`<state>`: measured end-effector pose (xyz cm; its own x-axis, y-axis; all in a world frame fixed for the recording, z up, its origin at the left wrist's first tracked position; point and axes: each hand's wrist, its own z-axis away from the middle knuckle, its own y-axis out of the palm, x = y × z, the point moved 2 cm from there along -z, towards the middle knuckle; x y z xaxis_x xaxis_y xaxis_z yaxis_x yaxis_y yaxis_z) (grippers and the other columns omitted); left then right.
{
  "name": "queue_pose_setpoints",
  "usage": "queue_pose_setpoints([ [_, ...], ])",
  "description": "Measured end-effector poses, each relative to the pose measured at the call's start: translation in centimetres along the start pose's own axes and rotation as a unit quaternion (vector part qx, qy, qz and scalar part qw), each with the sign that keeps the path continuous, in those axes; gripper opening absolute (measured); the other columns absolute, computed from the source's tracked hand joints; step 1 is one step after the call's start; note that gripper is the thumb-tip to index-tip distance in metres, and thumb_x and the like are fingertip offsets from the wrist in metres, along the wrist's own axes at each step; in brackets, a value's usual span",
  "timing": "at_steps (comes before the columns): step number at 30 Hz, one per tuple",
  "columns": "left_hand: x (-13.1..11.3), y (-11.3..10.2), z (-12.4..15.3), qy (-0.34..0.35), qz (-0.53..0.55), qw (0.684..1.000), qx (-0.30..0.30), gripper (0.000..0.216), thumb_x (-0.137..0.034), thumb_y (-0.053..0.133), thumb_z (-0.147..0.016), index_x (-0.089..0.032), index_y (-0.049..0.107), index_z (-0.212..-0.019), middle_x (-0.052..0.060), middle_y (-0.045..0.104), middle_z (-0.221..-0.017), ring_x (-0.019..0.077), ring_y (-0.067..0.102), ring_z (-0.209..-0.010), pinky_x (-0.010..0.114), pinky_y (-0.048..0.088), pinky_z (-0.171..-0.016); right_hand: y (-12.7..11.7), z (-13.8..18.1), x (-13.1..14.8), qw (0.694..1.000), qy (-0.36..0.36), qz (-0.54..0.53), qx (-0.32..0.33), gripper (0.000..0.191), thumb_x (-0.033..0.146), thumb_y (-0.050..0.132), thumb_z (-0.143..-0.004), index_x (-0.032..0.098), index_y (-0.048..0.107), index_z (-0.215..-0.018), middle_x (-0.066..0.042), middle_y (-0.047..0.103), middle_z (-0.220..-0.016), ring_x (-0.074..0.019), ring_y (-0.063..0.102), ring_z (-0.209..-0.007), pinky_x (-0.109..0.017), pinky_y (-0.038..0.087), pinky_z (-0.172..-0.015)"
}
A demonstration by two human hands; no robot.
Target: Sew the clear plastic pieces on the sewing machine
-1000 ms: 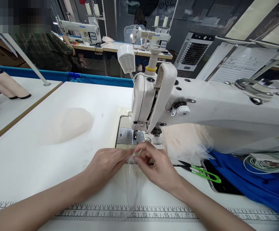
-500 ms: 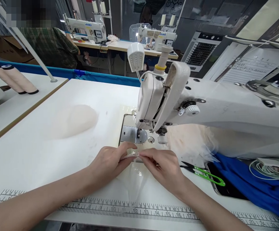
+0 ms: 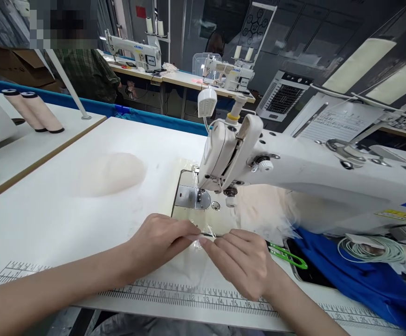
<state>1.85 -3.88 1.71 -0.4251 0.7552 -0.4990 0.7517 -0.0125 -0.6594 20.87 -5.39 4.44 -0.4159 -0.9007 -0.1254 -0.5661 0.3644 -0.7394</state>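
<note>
Between my two hands is a thin, sheer whitish fabric (image 3: 193, 237), its edge pinched just in front of the sewing machine (image 3: 220, 149). The thumb and fingers of my left hand (image 3: 159, 240) are closed on it from the left. From the right, my right hand (image 3: 243, 261) grips it with curled fingers, its fingertips close to the left ones. The rest of the fabric hangs below, too see-through to trace. Just beyond the hands lies the metal needle plate (image 3: 186, 197), with the presser foot above it and apart from the fabric.
Pale tulle (image 3: 264, 210) is bunched under the machine arm. Green thread snips (image 3: 290, 256) lie by my right hand, over a phone (image 3: 311, 275) beside blue cloth (image 3: 356, 275). A printed ruler (image 3: 189, 294) runs along the front edge. Across the room sits a person (image 3: 87, 74).
The view has shifted and tilted. My hands have come slightly nearer the front edge, and the right hand has turned with its fingers curled more. Both still pinch the fabric.
</note>
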Motion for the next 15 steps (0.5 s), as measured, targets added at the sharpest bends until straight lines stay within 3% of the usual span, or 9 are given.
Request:
queue_pose_setpoints([
  [2, -0.5, -0.6, -0.5, -0.105, 0.058, 0.991, 0.065, 0.017, -0.025, 0.055, -0.092, -0.020, 0.066, -0.080, -0.008, 0.054, -0.049, 0.0058, 0.044, -0.041, 0.016, 0.034, -0.043, -0.7, -0.6, -0.2, 0.982, 0.134, -0.115, 0.074, 0.015, 0.008, 0.050, -0.091, 0.014, 0.064, -0.087, 0.004, 0.058, -0.054, -0.0078, 0.048, -0.043, -0.022, 0.035, -0.042],
  [4, -0.8, -1.0, -1.2, -0.202, 0.086, 0.963, 0.155, 0.019, -0.032, 0.062, -0.087, -0.022, 0.069, -0.073, -0.008, 0.046, -0.045, 0.0064, 0.037, -0.039, 0.017, 0.028, -0.039, -0.7, -0.9, -0.6, 0.909, 0.296, -0.243, 0.164, 0.015, 0.017, 0.050, -0.094, 0.018, 0.062, -0.085, 0.006, 0.055, -0.053, -0.0066, 0.047, -0.042, -0.019, 0.033, -0.041],
  [6, -0.4, -1.0, -1.8, -0.235, 0.049, 0.951, 0.193, 0.023, -0.032, 0.064, -0.084, -0.021, 0.066, -0.064, -0.007, 0.045, -0.045, 0.0071, 0.035, -0.041, 0.019, 0.024, -0.040, 0.2, -0.9, -1.2, 0.823, 0.414, -0.318, 0.223, 0.016, 0.025, 0.051, -0.094, 0.020, 0.061, -0.082, 0.007, 0.054, -0.051, -0.0068, 0.048, -0.040, -0.017, 0.035, -0.041],
  [8, 0.7, -0.4, -2.1, -0.231, -0.024, 0.952, 0.200, 0.029, -0.028, 0.061, -0.084, -0.020, 0.060, -0.057, -0.006, 0.044, -0.044, 0.0076, 0.035, -0.041, 0.021, 0.021, -0.042, 1.8, -0.6, -2.0, 0.781, 0.474, -0.330, 0.235, 0.017, 0.026, 0.052, -0.092, 0.020, 0.061, -0.080, 0.008, 0.053, -0.050, -0.0071, 0.047, -0.038, -0.018, 0.037, -0.042],
  [9, 1.3, 0.0, -2.1, -0.229, -0.060, 0.951, 0.198, 0.026, -0.026, 0.059, -0.084, -0.020, 0.060, -0.058, -0.006, 0.046, -0.045, 0.0082, 0.037, -0.041, 0.021, 0.021, -0.043, 2.8, -0.4, -2.4, 0.776, 0.488, -0.321, 0.237, 0.015, 0.025, 0.052, -0.091, 0.020, 0.061, -0.080, 0.008, 0.054, -0.050, -0.0074, 0.047, -0.039, -0.019, 0.038, -0.044],
  [11, 2.6, 0.9, -1.8, -0.237, -0.110, 0.947, 0.189, 0.007, -0.023, 0.058, -0.083, -0.022, 0.064, -0.078, -0.007, 0.050, -0.048, 0.0100, 0.043, -0.042, 0.022, 0.023, -0.044, 4.5, 0.1, -3.2, 0.794, 0.494, -0.276, 0.222, 0.015, 0.021, 0.051, -0.090, 0.020, 0.062, -0.079, 0.007, 0.053, -0.052, -0.0085, 0.048, -0.043, -0.019, 0.036, -0.047],
  [13, 3.4, 1.4, -1.4, -0.229, -0.144, 0.949, 0.163, 0.024, -0.023, 0.062, -0.081, -0.022, 0.060, -0.104, -0.006, 0.058, -0.058, 0.0125, 0.051, -0.048, 0.023, 0.030, -0.047, 5.7, 0.6, -3.7, 0.818, 0.484, -0.227, 0.212, 0.015, 0.020, 0.051, -0.089, 0.021, 0.064, -0.082, 0.007, 0.054, -0.054, -0.0091, 0.047, -0.046, -0.020, 0.034, -0.049],
  [15, 3.4, 1.5, -1.2, -0.170, -0.186, 0.961, 0.116, 0.037, -0.024, 0.066, -0.079, -0.020, 0.055, -0.114, -0.001, 0.067, -0.077, 0.0170, 0.061, -0.066, 0.028, 0.041, -0.058, 6.2, 0.8, -3.9, 0.838, 0.472, -0.181, 0.204, 0.015, 0.021, 0.052, -0.088, 0.023, 0.066, -0.084, 0.007, 0.053, -0.055, -0.0092, 0.045, -0.048, -0.021, 0.033, -0.051],
])
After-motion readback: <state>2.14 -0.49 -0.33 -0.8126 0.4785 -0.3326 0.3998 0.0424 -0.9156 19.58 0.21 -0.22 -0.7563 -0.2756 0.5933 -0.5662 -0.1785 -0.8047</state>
